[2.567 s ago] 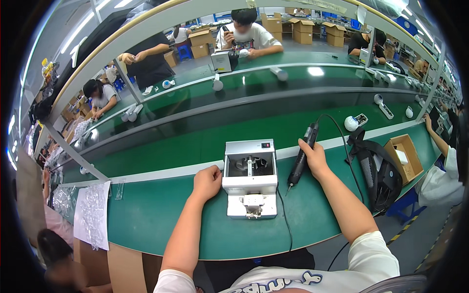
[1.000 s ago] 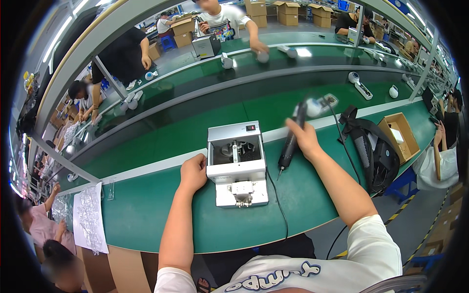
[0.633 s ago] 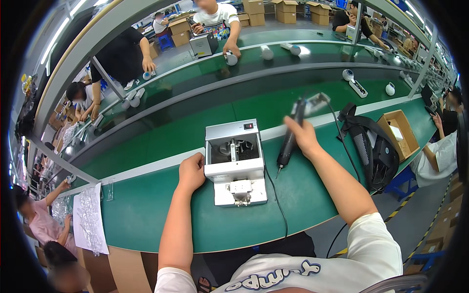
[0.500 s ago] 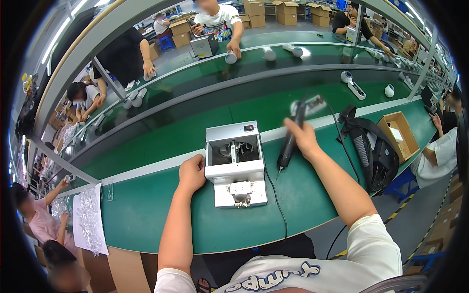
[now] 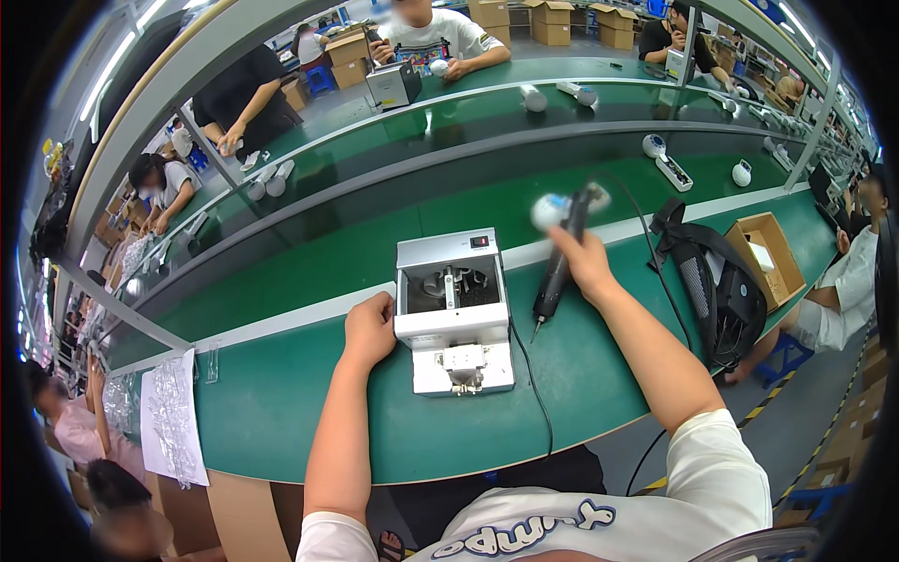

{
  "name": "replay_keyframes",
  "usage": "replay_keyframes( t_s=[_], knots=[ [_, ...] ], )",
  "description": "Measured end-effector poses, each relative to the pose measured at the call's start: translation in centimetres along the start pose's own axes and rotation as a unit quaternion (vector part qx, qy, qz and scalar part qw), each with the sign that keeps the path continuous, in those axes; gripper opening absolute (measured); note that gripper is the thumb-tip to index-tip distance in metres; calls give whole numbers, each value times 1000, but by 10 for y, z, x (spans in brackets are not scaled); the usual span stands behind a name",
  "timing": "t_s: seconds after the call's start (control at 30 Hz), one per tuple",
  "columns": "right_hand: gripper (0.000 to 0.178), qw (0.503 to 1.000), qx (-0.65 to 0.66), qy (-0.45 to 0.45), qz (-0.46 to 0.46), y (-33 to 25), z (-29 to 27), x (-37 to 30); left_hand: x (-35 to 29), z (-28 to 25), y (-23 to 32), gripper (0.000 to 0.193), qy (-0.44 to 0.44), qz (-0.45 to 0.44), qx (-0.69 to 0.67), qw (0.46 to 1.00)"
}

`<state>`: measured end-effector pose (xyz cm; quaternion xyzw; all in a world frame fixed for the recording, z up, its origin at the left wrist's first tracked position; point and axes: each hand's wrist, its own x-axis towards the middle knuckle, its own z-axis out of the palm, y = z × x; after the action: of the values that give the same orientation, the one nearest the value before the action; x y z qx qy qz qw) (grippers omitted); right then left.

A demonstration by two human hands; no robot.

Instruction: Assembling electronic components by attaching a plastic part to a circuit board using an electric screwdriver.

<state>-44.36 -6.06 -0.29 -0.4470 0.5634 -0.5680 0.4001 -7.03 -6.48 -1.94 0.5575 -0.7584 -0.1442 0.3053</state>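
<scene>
While the left hand (image 5: 370,330) rests loosely curled against the white machine's (image 5: 452,314) 9 o'clock side, the right hand (image 5: 581,265) grips an electric screwdriver (image 5: 556,272), tip down, at the machine's 3 o'clock, long axis near vertical.

Long green workbenches (image 5: 281,412) run in rows (cardboard boxes (image 5: 548,21) stacked behind) under ceiling strip lights (image 5: 122,47).

The room is bright. Long ceiling lights (image 5: 122,47) glow white at the top left, and they shine as pale streaks on the green bench (image 5: 281,412). Shadows are soft and small. The middle looks sharp. Straight lines bend near the rim, and the corners go black. The white thing (image 5: 548,210) by the right hand (image 5: 582,264) is blurry.
</scene>
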Motion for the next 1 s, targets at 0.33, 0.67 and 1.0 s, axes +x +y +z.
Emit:
replay_keyframes(
  t_s=[0.33,0.67,1.0],
  knots=[
    [50,1000,-2,4,-4,-1,0,-1,0,-2,3,13,-4,0,3,1000],
    [51,1000,-4,1,5,-1,0,-1,-1,-2,4,14,0,1,1,1000],
    [52,1000,-14,8,8,-2,1,-1,0,-2,4,15,-1,-2,1,1000]
  ],
)
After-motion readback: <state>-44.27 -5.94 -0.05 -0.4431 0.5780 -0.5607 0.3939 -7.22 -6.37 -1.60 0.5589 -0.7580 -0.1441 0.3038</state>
